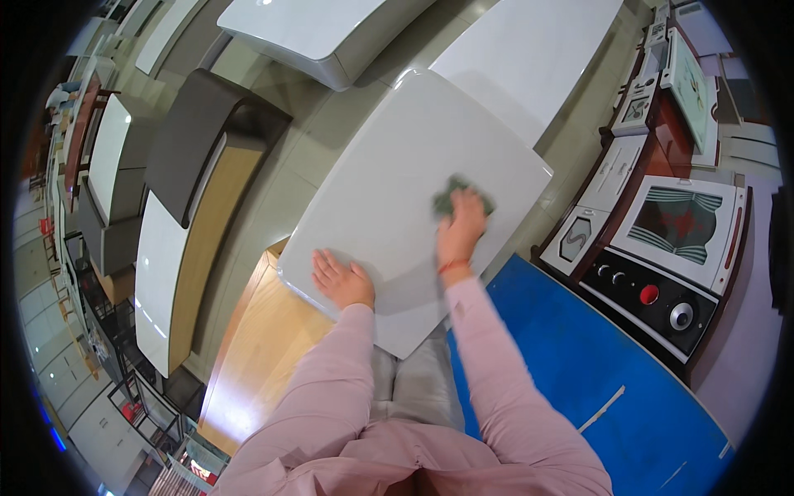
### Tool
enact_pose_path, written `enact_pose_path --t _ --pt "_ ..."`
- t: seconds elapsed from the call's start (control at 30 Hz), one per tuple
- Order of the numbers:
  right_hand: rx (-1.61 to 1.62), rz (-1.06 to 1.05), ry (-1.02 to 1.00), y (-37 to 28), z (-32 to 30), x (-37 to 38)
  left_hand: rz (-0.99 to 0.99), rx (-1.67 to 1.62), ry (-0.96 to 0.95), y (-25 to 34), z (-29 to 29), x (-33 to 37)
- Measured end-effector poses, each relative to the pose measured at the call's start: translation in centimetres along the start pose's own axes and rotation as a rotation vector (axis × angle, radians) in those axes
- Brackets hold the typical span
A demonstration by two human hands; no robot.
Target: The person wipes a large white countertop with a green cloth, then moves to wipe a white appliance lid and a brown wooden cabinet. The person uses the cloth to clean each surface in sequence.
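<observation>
A glossy pale grey-white tabletop [397,165] with rounded corners lies in front of me. Flat on its near left part rests my left hand [341,279], fingers spread and holding nothing. Farther out on the right side, my right hand [463,227] presses a crumpled dark green cloth [456,197] against the surface. That hand is slightly blurred, and its fingers cover part of the cloth. A red band [454,265] circles my right wrist.
Below the tabletop at left is a light wooden table [260,347]; at right lies a blue board [571,355]. White tables [538,58] stand beyond, and a brown-and-white table [198,140] is on the left. Toy-like or decorated cabinets [662,248] line the right wall.
</observation>
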State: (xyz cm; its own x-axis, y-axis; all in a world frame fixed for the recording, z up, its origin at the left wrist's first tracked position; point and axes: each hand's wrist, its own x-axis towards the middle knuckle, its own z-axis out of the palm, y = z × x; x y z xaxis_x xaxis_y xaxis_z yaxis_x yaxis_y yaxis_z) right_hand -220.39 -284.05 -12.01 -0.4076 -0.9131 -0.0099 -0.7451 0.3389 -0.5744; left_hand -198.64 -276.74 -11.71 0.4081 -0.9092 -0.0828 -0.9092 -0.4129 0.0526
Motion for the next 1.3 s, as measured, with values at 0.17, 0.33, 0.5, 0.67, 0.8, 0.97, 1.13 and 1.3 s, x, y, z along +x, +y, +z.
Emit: enact_pose_path --t 0.17,0.33,0.5,0.67,0.8,0.97,1.13,1.3 --pt "-0.011 -0.143 -0.35 -5.1 -0.2 -21.7 0.026 -0.046 0.023 -0.2 0.7 -0.3" --pt "-0.063 -0.698 -0.607 1.0 -2.5 -17.7 0.018 -0.082 0.035 -0.1 0.5 0.0" --pt "-0.235 -0.357 -0.183 4.1 -5.1 1.7 0.009 -0.104 0.012 0.1 0.0 -0.1" --pt "-0.21 0.074 0.37 4.0 -1.3 7.5 0.038 -0.125 0.011 0.4 0.2 -0.1" --pt "-0.109 -0.062 -0.029 -2.9 1.2 -4.9 0.026 -0.087 0.052 -0.8 0.7 0.2" --pt "-0.028 0.02 -0.412 -4.5 -1.7 -26.7 0.042 -0.117 0.044 -0.1 0.7 -0.2" --pt "-0.203 -0.002 -0.266 -2.9 -1.5 -18.0 0.014 -0.114 0.014 -0.4 0.8 -0.1" --pt "-0.291 -0.092 0.071 -0.5 -0.8 2.9 0.046 -0.131 0.009 0.5 -0.1 -0.1"
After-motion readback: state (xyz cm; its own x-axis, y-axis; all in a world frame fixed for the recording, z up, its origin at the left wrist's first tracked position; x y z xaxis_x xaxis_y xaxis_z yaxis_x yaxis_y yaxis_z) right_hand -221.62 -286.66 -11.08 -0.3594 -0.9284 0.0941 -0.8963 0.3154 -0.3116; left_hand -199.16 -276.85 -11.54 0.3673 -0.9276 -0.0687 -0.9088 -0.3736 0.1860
